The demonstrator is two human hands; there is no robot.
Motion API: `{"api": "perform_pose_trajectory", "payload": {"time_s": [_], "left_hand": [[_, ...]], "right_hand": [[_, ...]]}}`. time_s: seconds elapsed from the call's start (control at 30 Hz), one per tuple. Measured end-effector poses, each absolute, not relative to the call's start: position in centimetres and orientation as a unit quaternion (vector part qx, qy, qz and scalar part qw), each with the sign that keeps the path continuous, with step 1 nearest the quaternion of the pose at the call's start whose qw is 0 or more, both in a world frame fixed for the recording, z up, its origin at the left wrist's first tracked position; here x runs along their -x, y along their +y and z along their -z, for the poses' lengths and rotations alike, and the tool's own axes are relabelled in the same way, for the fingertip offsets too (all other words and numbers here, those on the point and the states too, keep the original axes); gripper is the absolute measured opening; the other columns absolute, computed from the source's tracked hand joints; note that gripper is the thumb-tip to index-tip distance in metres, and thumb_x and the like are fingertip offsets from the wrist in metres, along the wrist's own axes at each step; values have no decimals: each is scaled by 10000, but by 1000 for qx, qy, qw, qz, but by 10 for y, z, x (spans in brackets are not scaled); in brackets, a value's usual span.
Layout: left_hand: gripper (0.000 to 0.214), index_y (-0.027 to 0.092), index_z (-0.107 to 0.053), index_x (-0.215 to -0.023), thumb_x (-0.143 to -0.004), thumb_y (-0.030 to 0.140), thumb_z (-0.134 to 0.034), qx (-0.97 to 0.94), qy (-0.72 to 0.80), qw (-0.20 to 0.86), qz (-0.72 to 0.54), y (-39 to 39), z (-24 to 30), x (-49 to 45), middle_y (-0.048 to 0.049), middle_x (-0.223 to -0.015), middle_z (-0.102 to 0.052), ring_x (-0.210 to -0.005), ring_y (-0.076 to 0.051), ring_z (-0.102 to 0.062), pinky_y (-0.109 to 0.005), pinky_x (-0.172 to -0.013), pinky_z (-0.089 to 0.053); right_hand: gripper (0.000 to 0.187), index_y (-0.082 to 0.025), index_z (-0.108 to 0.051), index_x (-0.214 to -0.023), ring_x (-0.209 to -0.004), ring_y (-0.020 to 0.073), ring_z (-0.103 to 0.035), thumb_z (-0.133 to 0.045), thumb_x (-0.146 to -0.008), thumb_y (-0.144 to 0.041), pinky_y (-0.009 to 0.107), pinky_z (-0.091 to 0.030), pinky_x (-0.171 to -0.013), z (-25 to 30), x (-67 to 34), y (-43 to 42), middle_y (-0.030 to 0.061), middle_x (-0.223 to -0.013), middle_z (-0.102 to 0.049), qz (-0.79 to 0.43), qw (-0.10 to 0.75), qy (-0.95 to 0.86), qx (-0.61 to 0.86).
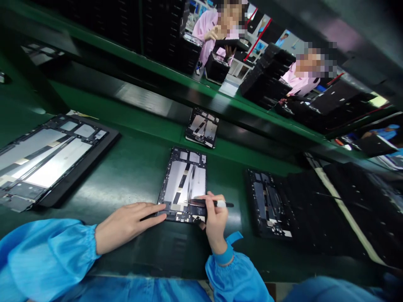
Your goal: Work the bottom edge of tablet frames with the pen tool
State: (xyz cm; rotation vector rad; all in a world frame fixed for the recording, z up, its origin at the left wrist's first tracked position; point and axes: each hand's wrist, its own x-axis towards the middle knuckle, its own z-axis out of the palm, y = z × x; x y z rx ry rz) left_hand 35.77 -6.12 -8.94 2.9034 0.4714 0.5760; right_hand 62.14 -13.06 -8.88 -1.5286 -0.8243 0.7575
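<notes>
An opened tablet [184,182] lies back-up on the green bench in front of me, its silver plates and flat cables showing. My left hand [126,224] rests flat on the bench with fingers stretched out, fingertips touching the tablet's lower left corner. My right hand [215,220] is closed round a thin black tool [217,204] with a white band. The tool lies across the tablet's lower edge, tip pointing left at the inner parts. Both arms wear blue sleeves.
A larger opened tablet [47,159] lies at the left, a small one [202,127] behind on the dark belt, a dark frame [267,203] at the right. Black trays [267,75] are stacked beyond. Two people in pink coats [206,31] work across the line.
</notes>
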Motion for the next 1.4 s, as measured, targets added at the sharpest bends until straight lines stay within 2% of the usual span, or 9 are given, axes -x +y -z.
{"api": "perform_pose_trajectory", "payload": {"time_s": [0.17, 0.33, 0.43, 0.57, 0.73, 0.83, 1.13, 1.3, 1.4], "left_hand": [[232, 189, -652, -1184, -1076, 260, -460, -952, 157, 27, -262, -69, 84, -357, -46, -1125, -732, -987, -198, -642, -314, -878, -498], [319, 208, -607, -1324, -1088, 273, -403, -942, 234, -46, -236, -53, 88, -355, -46, -1089, -720, -896, -207, -625, -324, -759, -456], [326, 231, -624, -1314, -1086, 301, -403, -919, 321, -53, -224, -6, 95, -365, -66, -1145, -717, -958, -222, -636, -326, -762, -441], [319, 202, -645, -1283, -1033, 197, -447, -873, 430, -58, -222, 90, 94, -388, -138, -1263, -684, -1072, -296, -625, -404, -836, -461], [322, 170, -595, -1326, -1016, 253, -568, -808, 534, -39, -246, 178, 81, -406, -157, -1386, -577, -1263, -334, -545, -554, -1046, -438], [390, 171, -567, -1352, -1002, 330, -633, -815, 525, -2, -247, 181, 85, -429, -123, -1385, -561, -1241, -299, -570, -542, -1049, -479], [343, 160, -595, -1297, -1008, 343, -631, -799, 514, 160, -270, 149, 98, -484, -111, -1285, -618, -1127, -259, -637, -479, -964, -554], [382, 148, -595, -1349, -1057, 347, -449, -808, 467, 266, -241, 99, 92, -442, -109, -1196, -650, -1112, -246, -645, -436, -1005, -524], [545, 146, -555, -1436, -970, 423, -502, -828, 410, 331, -191, 41, 90, -406, -55, -990, -653, -894, -213, -677, -328, -855, -570]], "right_hand": [[373, -258, -537, -792, -738, 237, -696, -631, -894, -604, 392, -578, -793, 100, -602, -122, 21, -729, -694, -397, 602, -345, 601], [358, -224, -656, -807, -790, 243, -704, -632, -866, -576, 345, -580, -760, 102, -574, -50, 64, -811, -733, -394, 568, -437, 575], [445, -207, -686, -1014, -854, 245, -735, -513, -919, -606, 364, -589, -807, 101, -575, 9, 94, -932, -761, -360, 592, -434, 575], [608, -149, -564, -1270, -708, 231, -753, -343, -967, -628, 360, -605, -711, 104, -609, 51, 82, -778, -756, -294, 612, -419, 603], [514, -163, -483, -1301, -1137, 265, -708, -356, -956, -523, 385, -570, -872, 113, -671, 55, 198, -1184, -727, -172, 615, -402, 656], [458, -198, -500, -1285, -1221, 286, -663, -394, -920, -454, 399, -555, -889, 120, -689, 67, 202, -1292, -681, -145, 589, -411, 680], [439, -184, -560, -1201, -970, 277, -703, -493, -880, -475, 361, -561, -759, 116, -685, 82, 160, -1096, -732, -180, 590, -391, 683], [571, -184, -539, -1283, -714, 178, -652, -622, -845, -541, 272, -526, -556, 118, -680, -8, 170, -1257, -690, -249, 608, -385, 648], [552, -213, -584, -1289, -661, 142, -617, -754, -796, -393, 292, -554, -633, 118, -670, -86, 164, -1369, -637, -322, 579, -410, 626]]}}
